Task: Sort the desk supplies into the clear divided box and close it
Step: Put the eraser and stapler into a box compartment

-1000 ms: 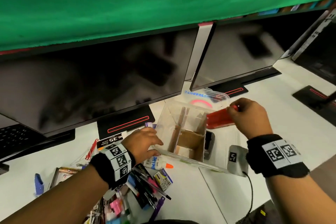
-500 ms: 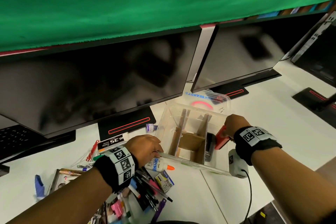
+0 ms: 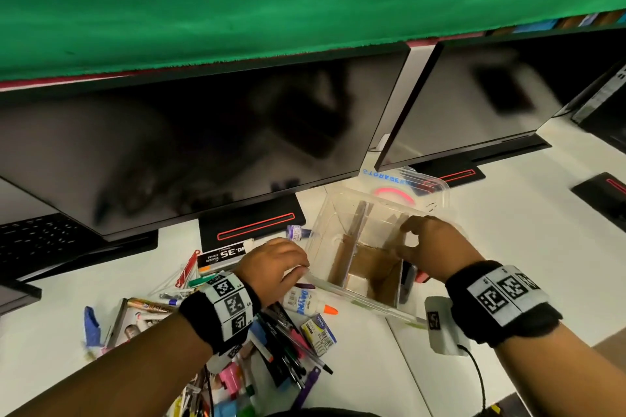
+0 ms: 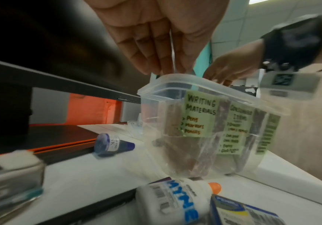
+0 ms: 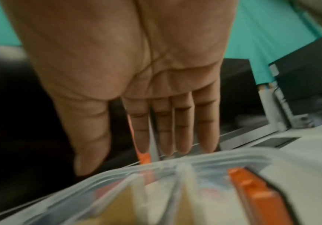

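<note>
Since the frame a second ago, the red stapler (image 3: 421,277) is no longer being held in the right hand (image 3: 432,249); it is now lying in the rightmost compartment of the box (image 3: 342,213), beside a dark item, its long axis running along the box's right wall, front to back. The right hand is now hovering over the box, fingers (image 5: 183,126) straight and relaxed, holding nothing. The left hand (image 3: 274,264) is still gripping the near-left rim, thumb and fingers pinching it. The box is sitting open on the worktop (image 3: 508,247), in front of the monitors, with cardboard dividers running front to back. A glue bottle (image 3: 306,303) is lying just left of the box.
</note>
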Motion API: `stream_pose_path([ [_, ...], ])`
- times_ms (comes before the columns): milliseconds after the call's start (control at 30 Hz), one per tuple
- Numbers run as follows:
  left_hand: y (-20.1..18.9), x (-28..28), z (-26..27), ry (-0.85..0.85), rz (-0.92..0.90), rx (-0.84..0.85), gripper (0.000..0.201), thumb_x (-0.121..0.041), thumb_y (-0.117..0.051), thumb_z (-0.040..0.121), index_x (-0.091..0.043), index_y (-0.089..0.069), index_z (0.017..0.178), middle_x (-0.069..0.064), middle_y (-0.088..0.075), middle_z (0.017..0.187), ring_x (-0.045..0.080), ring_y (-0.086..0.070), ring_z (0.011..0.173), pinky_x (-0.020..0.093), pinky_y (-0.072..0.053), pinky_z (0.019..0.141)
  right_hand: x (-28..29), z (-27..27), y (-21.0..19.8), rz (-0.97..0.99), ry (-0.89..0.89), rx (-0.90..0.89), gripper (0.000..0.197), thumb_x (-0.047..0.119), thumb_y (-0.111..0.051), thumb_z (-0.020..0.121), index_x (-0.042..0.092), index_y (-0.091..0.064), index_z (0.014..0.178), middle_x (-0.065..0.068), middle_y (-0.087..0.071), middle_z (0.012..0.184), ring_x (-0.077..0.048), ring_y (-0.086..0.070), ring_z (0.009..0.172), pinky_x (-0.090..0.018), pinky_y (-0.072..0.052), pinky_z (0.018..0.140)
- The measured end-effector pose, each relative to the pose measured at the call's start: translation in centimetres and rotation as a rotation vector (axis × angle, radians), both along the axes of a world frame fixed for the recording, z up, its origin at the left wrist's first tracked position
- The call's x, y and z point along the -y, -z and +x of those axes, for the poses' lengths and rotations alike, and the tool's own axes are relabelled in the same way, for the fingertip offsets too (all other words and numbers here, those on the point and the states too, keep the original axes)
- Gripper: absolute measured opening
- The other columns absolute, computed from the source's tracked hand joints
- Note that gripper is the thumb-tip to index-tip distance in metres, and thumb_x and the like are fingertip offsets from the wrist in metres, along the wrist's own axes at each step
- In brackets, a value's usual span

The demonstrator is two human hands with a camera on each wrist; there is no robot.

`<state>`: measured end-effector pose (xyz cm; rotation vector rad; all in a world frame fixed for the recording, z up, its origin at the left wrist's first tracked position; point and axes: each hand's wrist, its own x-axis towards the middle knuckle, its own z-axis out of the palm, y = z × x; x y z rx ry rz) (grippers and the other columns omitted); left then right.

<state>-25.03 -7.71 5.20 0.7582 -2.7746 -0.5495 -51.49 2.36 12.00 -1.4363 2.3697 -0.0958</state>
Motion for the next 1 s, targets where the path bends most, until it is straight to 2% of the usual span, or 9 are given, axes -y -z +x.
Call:
stream_pose_path([
  [100, 0.4, 1.5, 0.7, -0.144, 0.015, 0.012, 0.032, -0.037, -0.043, 0.088, -0.022, -0.07, 0.095, -0.006, -0.069, 0.101, 0.016, -0.063, 0.099, 0.027, -0.048, 0.089, -0.7, 3.6, 0.5, 0.037, -0.262, 0.233, 0.038, 0.038, -0.067, 0.08, 0.027, -0.061, 0.116, 0.008, -0.061, 0.113, -0.012, -0.059, 0.103, -0.019, -0.044, 0.087],
  [167, 1.2, 3.2, 1.2, -0.235, 0.029, 0.12, 0.026, -0.03, -0.048, 0.091, -0.021, -0.066, 0.107, -0.004, -0.064, 0.116, 0.017, -0.057, 0.112, 0.026, -0.042, 0.097, -0.8, 5.5, 1.7, 0.028, -0.342, 0.28, 0.041, 0.04, -0.069, 0.079, 0.024, -0.062, 0.115, 0.007, -0.062, 0.112, -0.011, -0.058, 0.102, -0.017, -0.042, 0.084],
  [300, 3.3, 5.5, 2.6, -0.393, 0.139, 0.413, 0.034, -0.025, -0.052, 0.089, -0.024, -0.055, 0.123, -0.003, -0.051, 0.132, 0.018, -0.049, 0.122, 0.027, -0.039, 0.104, -1.0, 6.8, 4.8, -0.001, -0.33, 0.312, 0.037, 0.04, -0.065, 0.082, 0.022, -0.061, 0.114, 0.001, -0.066, 0.107, -0.014, -0.061, 0.094, -0.027, -0.05, 0.085],
  [433, 5.1, 6.7, 4.0, -0.5, 0.157, 0.578, 0.046, -0.018, -0.053, 0.086, -0.021, -0.046, 0.132, 0.004, -0.048, 0.135, 0.025, -0.046, 0.125, 0.037, -0.041, 0.105, -1.5, 7.3, 6.3, -0.012, -0.327, 0.337, 0.028, 0.041, -0.058, 0.087, 0.028, -0.06, 0.112, 0.003, -0.068, 0.098, -0.013, -0.062, 0.087, -0.025, -0.049, 0.076],
  [567, 6.3, 7.4, 4.9, -0.55, 0.165, 0.659, 0.061, -0.02, -0.06, 0.083, -0.017, -0.035, 0.14, 0.009, -0.043, 0.14, 0.028, -0.044, 0.129, 0.037, -0.039, 0.108, -1.3, 7.4, 6.7, -0.017, -0.363, 0.295, 0.024, 0.04, -0.056, 0.087, 0.029, -0.06, 0.108, 0.004, -0.067, 0.088, -0.013, -0.059, 0.077, -0.023, -0.044, 0.067],
  [667, 6.7, 7.6, 5.2, -0.557, 0.161, 0.673, 0.06, -0.018, -0.06, 0.083, -0.017, -0.037, 0.138, 0.01, -0.044, 0.139, 0.028, -0.046, 0.128, 0.037, -0.04, 0.108, -1.2, 7.3, 6.6, -0.02, -0.377, 0.283, 0.024, 0.04, -0.055, 0.088, 0.028, -0.06, 0.108, 0.002, -0.068, 0.092, -0.016, -0.061, 0.082, -0.025, -0.046, 0.07],
  [800, 6.1, 7.5, 5.3, -0.567, 0.148, 0.623, 0.057, -0.025, -0.06, 0.084, -0.023, -0.04, 0.137, 0.007, -0.047, 0.136, 0.026, -0.049, 0.124, 0.036, -0.043, 0.104, -1.3, 7.4, 6.4, -0.02, -0.383, 0.266, 0.023, 0.041, -0.054, 0.088, 0.029, -0.059, 0.107, 0.002, -0.068, 0.093, -0.016, -0.061, 0.082, -0.026, -0.047, 0.071],
  [1000, 2.4, 7.0, 5.1, -0.579, 0.184, 0.373, 0.054, -0.024, -0.065, 0.077, -0.026, -0.049, 0.128, 0.003, -0.055, 0.115, 0.024, -0.055, 0.111, 0.034, -0.047, 0.095, -1.3, 7.1, 6.5, -0.041, -0.372, 0.291, 0.024, 0.041, -0.055, 0.087, 0.028, -0.06, 0.107, 0.005, -0.066, 0.091, -0.008, -0.053, 0.074, -0.023, -0.045, 0.068],
])
